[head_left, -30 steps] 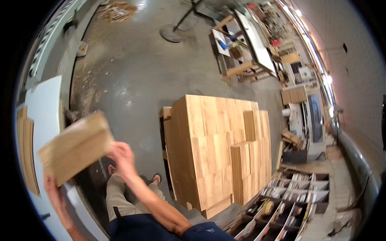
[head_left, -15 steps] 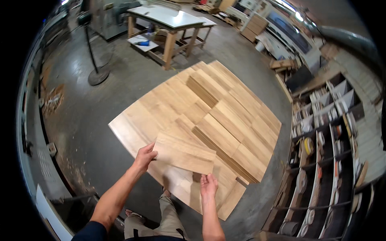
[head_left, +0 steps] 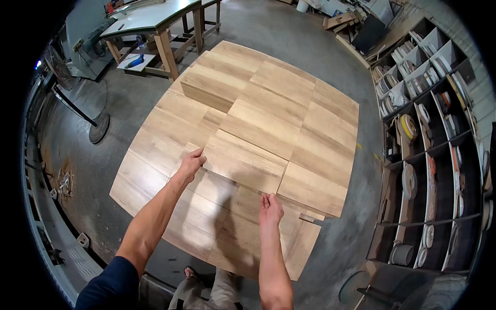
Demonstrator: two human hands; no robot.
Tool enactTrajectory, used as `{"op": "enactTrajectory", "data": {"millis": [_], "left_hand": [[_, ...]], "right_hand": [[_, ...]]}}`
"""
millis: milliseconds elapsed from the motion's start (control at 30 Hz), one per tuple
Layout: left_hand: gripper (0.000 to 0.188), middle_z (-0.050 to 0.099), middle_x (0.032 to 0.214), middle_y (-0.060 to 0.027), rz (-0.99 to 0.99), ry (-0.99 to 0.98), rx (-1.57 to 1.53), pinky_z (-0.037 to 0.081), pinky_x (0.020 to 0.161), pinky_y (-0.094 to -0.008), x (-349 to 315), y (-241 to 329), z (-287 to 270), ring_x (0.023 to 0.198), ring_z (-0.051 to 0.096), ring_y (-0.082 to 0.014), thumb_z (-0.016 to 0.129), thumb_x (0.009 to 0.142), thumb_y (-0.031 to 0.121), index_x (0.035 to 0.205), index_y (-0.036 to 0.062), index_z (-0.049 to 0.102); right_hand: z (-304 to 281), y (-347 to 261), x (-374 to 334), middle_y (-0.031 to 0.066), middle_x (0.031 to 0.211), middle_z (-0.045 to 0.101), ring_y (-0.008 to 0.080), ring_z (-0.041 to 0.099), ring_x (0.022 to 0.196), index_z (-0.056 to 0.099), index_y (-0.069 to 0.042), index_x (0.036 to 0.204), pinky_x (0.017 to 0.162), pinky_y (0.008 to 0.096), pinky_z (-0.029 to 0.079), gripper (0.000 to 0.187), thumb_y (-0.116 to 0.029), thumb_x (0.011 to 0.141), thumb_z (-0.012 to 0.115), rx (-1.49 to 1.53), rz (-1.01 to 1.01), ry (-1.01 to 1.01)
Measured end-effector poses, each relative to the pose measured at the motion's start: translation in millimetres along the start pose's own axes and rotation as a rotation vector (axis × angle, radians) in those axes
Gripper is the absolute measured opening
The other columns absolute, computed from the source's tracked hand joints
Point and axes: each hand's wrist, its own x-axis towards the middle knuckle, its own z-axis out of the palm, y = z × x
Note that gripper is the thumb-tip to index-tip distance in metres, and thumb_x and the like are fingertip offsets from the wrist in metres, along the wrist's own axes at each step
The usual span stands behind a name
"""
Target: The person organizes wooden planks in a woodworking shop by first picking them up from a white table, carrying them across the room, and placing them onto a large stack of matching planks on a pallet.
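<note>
A rectangular wood-grain board (head_left: pixel 244 164) lies over the near edge of the raised stacks, level with the boards around it. My left hand (head_left: pixel 192 164) pinches its left end, thumb on top. My right hand (head_left: pixel 271 208) has its curled fingers at the near right corner, gripping the edge. Beyond and to the right are stacked boards (head_left: pixel 274 108) of the same wood grain, set close side by side. Nearer me a lower layer of boards (head_left: pixel 217 206) carries my arm's shadow. Whether the held board rests fully on the stack I cannot tell.
A white-topped workbench (head_left: pixel 155 18) with a blue tool (head_left: pixel 135 62) on its lower shelf stands at the far left. A stand with a round base (head_left: pixel 99 129) is on the left floor. Dark shelving (head_left: pixel 408 217) with rolls of edging lines the right side.
The board has moved away from me, from a tilted position above the near boards to lying along the stacks. Both hands went with it, still gripping. My view has shifted too.
</note>
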Motion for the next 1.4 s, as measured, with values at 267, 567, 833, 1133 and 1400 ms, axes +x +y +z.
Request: {"op": "enactTrajectory", "data": {"millis": [267,567,833,1133,1400], "left_hand": [[0.043,0.061,0.109,-0.0032,0.019,-0.011,0.020,0.042,0.077,-0.0210,23,-8,10,0.092,0.053,-0.0107,0.051,0.080,-0.003,0.123,-0.0017,0.054],[0.041,0.060,0.093,0.0032,0.100,0.052,0.020,0.040,0.066,-0.0215,38,-17,5,0.076,0.047,-0.0066,0.054,0.082,-0.001,0.123,0.0008,0.055],[0.041,0.060,0.094,0.0020,0.096,0.104,0.085,0.041,0.064,-0.0207,38,-19,10,0.073,0.047,-0.0063,0.054,0.086,0.003,0.127,0.0018,0.052],[0.047,0.060,0.097,0.0006,0.057,0.052,0.210,0.042,0.069,-0.0235,47,-33,-1,0.077,0.047,-0.0078,0.058,0.087,0.013,0.130,-0.0037,0.045],[0.018,0.049,0.070,0.0045,-0.003,-0.011,0.199,0.035,0.058,-0.0239,40,-17,11,0.064,0.040,-0.0074,0.056,0.089,0.019,0.090,0.0021,0.063]], "right_hand": [[22,-15,-5,0.0159,0.098,0.061,0.0277,0.062,0.090,0.053,0.003,0.100,0.078,0.0389,0.054,0.019,-0.014,0.092,0.053,-0.074,0.094,0.169],[32,-21,-13,0.0179,0.091,0.064,0.0254,0.066,0.078,0.052,0.004,0.100,0.063,0.0330,0.054,0.024,-0.019,0.092,0.055,-0.335,0.091,0.163],[35,-29,-15,0.0103,0.075,0.063,0.0208,0.065,0.064,0.055,0.001,0.086,0.053,0.0284,0.050,0.021,-0.019,0.091,0.056,-0.418,0.071,0.201],[-28,-60,-22,0.0059,0.069,0.058,0.0153,0.055,0.056,0.055,-0.002,0.084,0.052,0.0259,0.045,0.017,-0.017,0.090,0.058,-0.580,-0.324,0.177],[-150,-234,74,0.0167,0.095,0.057,0.0246,0.053,0.086,0.053,0.008,0.111,0.080,0.0379,0.042,0.049,-0.036,0.090,0.055,-1.624,-1.439,0.786]]}}
